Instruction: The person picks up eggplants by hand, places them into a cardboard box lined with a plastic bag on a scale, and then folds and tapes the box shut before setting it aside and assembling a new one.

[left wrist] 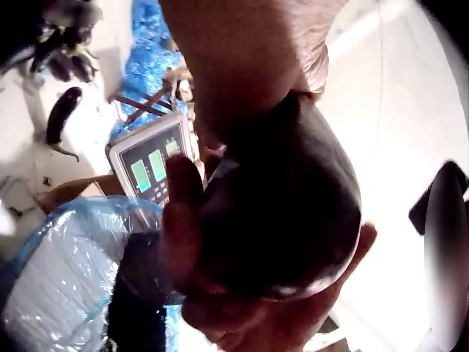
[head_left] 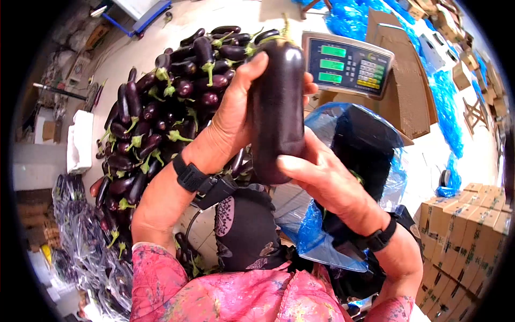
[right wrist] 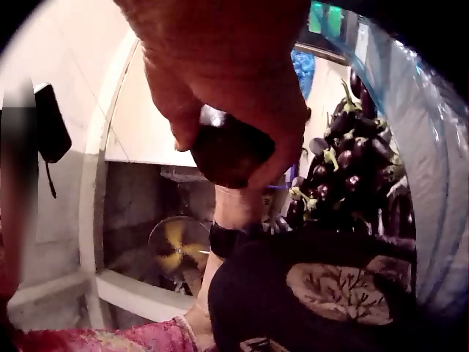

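Note:
A large dark purple eggplant [head_left: 279, 107] is held upright in front of the body, its green stem end at the top. My left hand [head_left: 236, 107] grips its upper part, thumb along the near left side and fingertips showing past the right side. Lower down, my right hand [head_left: 322, 169] holds the rounded bottom end, with the thumb across the front. The left wrist view looks along the dark eggplant [left wrist: 286, 205] with fingers curled about it. In the right wrist view the hand wraps over the eggplant [right wrist: 231, 154], hiding much of it.
A big heap of eggplants [head_left: 155, 129] lies on the floor to the left. At right stands an open blue plastic bag [head_left: 397, 182] with a black lining. Behind it are a scale display [head_left: 348, 64] and cardboard [head_left: 402, 86]. Stacked cartons [head_left: 461, 236] fill the lower right.

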`<act>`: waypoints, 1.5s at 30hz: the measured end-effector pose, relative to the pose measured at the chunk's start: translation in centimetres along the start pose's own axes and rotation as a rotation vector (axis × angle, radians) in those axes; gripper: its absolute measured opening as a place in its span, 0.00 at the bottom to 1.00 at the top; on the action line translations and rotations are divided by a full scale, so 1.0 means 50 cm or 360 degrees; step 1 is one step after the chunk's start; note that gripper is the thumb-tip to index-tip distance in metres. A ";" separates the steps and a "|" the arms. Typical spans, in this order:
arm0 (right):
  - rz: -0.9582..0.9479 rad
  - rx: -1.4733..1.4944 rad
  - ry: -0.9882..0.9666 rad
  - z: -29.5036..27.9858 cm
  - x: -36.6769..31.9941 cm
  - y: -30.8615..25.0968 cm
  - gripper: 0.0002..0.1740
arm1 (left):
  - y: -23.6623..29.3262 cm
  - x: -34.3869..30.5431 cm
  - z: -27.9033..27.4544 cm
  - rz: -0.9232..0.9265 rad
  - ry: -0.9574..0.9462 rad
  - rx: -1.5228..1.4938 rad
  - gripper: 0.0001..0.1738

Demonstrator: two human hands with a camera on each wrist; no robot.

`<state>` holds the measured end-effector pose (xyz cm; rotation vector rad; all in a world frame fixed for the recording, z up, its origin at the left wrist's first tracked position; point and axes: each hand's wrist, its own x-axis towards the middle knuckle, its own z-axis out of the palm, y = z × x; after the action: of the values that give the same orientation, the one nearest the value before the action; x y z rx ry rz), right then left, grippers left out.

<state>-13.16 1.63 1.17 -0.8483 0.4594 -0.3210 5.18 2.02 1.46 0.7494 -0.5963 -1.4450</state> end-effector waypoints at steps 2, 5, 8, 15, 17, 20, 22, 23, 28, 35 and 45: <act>-0.0077 -0.0065 0.0076 0.003 -0.009 0.001 0.44 | 0.007 0.004 -0.011 -0.0164 -0.0219 0.0175 0.42; -0.0059 -0.0282 0.0285 -0.010 -0.049 -0.010 0.43 | 0.003 0.001 -0.021 -0.0103 -0.0401 0.0601 0.43; 0.0023 -0.0605 0.0429 -0.043 -0.075 0.015 0.39 | -0.002 -0.024 -0.004 -0.0379 -0.0316 0.0434 0.41; -0.0220 -0.1111 0.0522 -0.036 -0.126 0.003 0.48 | -0.004 -0.034 0.015 -0.0394 -0.0435 0.0444 0.39; -0.0245 -0.1084 0.0446 -0.059 -0.138 0.005 0.47 | 0.003 -0.039 0.032 -0.0432 -0.0421 0.0579 0.36; 0.0025 -0.0869 0.0199 -0.110 -0.177 -0.014 0.42 | 0.003 -0.050 0.072 -0.0448 -0.0334 0.0815 0.36; 0.0088 -0.0982 0.0259 -0.150 -0.215 -0.034 0.33 | 0.005 -0.054 0.082 -0.0507 -0.0468 0.1015 0.38; 0.0080 -0.1210 0.0314 -0.175 -0.229 -0.030 0.31 | -0.005 -0.062 0.092 -0.0457 -0.0464 0.1067 0.40; 0.0157 -0.2671 0.0090 -0.261 -0.244 0.096 0.29 | -0.062 -0.049 0.123 -0.0680 -0.0690 0.1631 0.45; 0.0302 -0.3450 -0.0309 -0.294 -0.284 0.198 0.19 | -0.221 -0.026 0.150 -0.0951 -0.0750 0.2075 0.55; 0.0270 -0.3206 -0.0141 -0.281 -0.297 0.189 0.09 | -0.440 -0.025 0.087 -0.1145 -0.0653 0.2602 0.39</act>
<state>-32.15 5.14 -10.36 -2.7243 0.7018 0.5236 -12.50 3.42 -12.34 2.0839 -2.0646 -1.5318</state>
